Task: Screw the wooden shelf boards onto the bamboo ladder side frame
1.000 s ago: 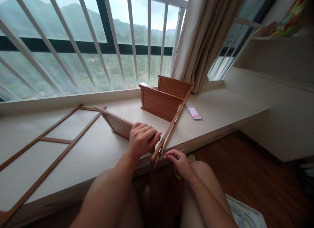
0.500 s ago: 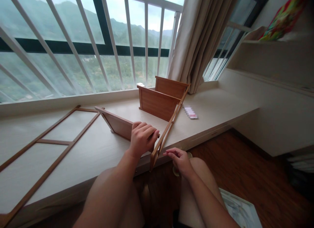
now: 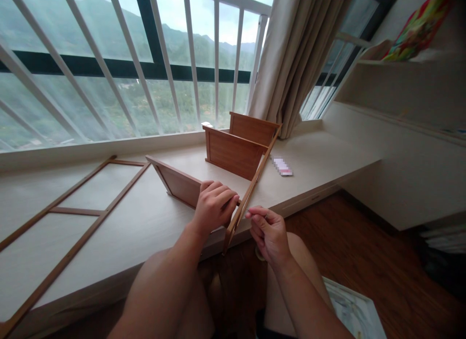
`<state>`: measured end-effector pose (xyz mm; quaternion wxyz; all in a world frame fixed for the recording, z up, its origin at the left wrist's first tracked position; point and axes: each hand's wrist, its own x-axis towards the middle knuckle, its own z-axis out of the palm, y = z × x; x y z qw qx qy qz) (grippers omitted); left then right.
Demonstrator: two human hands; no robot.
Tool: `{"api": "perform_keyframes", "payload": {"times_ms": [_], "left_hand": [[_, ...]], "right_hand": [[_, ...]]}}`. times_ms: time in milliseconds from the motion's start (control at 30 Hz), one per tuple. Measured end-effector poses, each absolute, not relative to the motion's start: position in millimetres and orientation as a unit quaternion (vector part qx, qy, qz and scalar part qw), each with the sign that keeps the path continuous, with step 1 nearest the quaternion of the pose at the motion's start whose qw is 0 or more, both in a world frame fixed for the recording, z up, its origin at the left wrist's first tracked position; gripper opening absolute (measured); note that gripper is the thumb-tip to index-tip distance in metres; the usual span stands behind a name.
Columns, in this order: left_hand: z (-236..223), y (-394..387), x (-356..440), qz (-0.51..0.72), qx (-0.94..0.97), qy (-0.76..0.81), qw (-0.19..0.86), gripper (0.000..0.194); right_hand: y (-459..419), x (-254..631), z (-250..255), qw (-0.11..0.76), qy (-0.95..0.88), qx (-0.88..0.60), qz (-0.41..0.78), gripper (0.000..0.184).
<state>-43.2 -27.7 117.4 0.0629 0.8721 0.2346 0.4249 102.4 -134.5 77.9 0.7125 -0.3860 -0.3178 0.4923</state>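
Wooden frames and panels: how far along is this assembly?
The far panel and middle panel look joined to the leaning frame. In hand is the near panel, held by the left hand; the right hand is pinched, contents unclear. Apparently left: securing that panel and adding the flat frame, lying separate.

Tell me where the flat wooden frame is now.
In the head view, the flat wooden frame lies on the pale window ledge at left, beside the brown panel that the left hand holds.
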Motion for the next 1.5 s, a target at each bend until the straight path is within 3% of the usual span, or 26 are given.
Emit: {"api": "perform_keyframes", "payload": {"times_ms": [667,1100,1500], "left_hand": [[119,-27,-47,0.408,0.881,0.227,0.080,0.021],[132,-24,-59,0.358,0.909,0.178,0.116,0.019],[130,-17,-67,0.369,0.908,0.162,0.112,0.021]], "right_hand": [[-116,96,80,0.710,-0.311,-0.380,0.505,0.019],[-119,102,76,0.652,-0.403,-0.547,0.336,0.028],[-118,106,84,0.618,-0.455,-0.576,0.282,0.028]]}}
